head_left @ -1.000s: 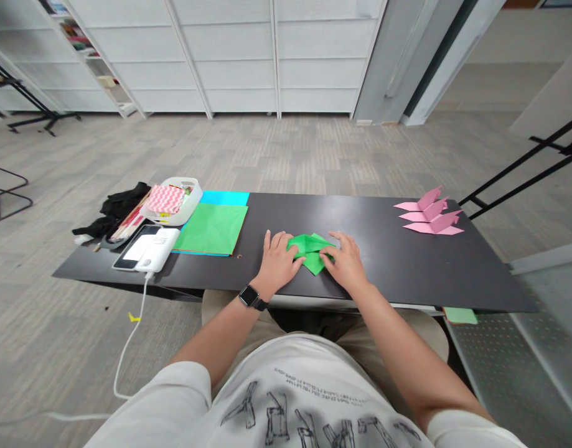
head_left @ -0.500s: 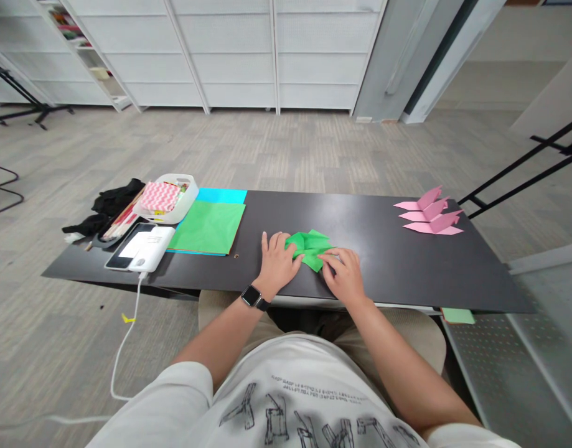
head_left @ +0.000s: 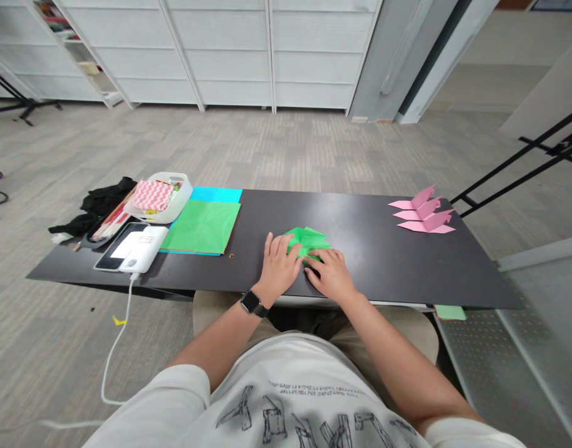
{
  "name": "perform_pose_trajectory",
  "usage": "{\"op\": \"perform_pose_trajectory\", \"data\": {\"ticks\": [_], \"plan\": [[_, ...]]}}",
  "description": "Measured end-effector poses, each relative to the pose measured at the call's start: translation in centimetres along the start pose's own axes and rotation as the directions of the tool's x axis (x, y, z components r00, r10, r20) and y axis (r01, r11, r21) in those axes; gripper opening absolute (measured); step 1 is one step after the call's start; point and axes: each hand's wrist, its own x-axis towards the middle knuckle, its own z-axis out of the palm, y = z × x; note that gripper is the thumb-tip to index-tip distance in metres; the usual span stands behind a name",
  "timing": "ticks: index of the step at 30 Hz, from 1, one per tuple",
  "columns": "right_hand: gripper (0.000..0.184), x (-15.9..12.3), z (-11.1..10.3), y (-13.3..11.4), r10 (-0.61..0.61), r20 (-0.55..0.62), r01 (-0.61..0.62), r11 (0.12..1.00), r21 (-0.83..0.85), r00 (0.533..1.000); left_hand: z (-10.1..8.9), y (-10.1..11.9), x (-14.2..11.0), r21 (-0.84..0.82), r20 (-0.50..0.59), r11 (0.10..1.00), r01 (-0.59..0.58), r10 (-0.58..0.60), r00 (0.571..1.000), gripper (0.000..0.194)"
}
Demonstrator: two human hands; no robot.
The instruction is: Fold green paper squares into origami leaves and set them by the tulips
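A partly folded piece of green origami paper (head_left: 308, 237) lies on the dark table in front of me, its far side showing layered, raised folds. My left hand (head_left: 279, 266) grips its left side, with fingers on top and the thumb at the near edge. From the right, my right hand (head_left: 331, 274) bends its fingers over the paper's near edge, thumb tucked below. Both hands hide the near part of the sheet. Three pink folded paper figures (head_left: 424, 216) with pointed ends stand in a close row at the table's right end.
On the left of the table (head_left: 360, 242) lie green paper sheets (head_left: 204, 227) over blue ones, and a phone (head_left: 120, 247) beneath a white power bank (head_left: 144, 250) with a cable. A white basket (head_left: 185, 194) and black cloth (head_left: 108, 199) sit behind.
My right hand has moved left and inward, and its fingers now fold over the near edge of the green paper. The near flap that showed before is now covered. My left hand stays on the paper.
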Motion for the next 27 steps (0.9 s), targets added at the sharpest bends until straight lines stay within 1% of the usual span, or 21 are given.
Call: {"op": "perform_pose_trajectory", "data": {"ticks": [2,4,9,14,19,24,27], "plan": [[0.028,0.0,0.0,0.0,0.001,0.004,-0.001,1.000,-0.004,1.000,-0.4,0.6,-0.6,-0.043,0.050,0.997,-0.071,0.074,0.996,0.030],[0.027,0.0,0.0,0.1,0.003,0.007,-0.003,1.000,-0.001,1.000,-0.7,1.0,-1.1,-0.062,0.094,0.993,-0.105,0.111,0.989,0.032],[0.025,0.0,0.2,0.1,0.019,-0.013,-0.019,1.000,0.021,1.000,-0.5,1.2,-1.7,-0.041,0.144,0.995,-0.089,0.094,0.985,0.029],[0.027,0.0,0.3,0.2,0.028,-0.028,-0.026,0.999,0.042,0.999,-0.2,1.2,-1.8,-0.020,0.162,0.997,-0.073,0.075,0.984,0.027],[0.030,0.0,0.3,0.2,0.026,-0.027,-0.025,0.999,0.045,0.999,-0.4,1.3,-1.9,0.005,0.166,0.998,-0.056,0.054,0.985,0.027],[0.027,0.0,0.1,0.1,0.036,-0.037,-0.035,0.999,0.031,0.999,-0.5,1.3,-1.9,0.002,0.150,0.998,-0.068,0.066,0.986,0.029],[0.025,0.0,0.1,0.2,0.067,-0.042,-0.067,0.998,0.006,0.997,-0.3,1.3,-2.0,0.002,0.142,0.998,-0.069,0.068,0.988,0.030]]}}
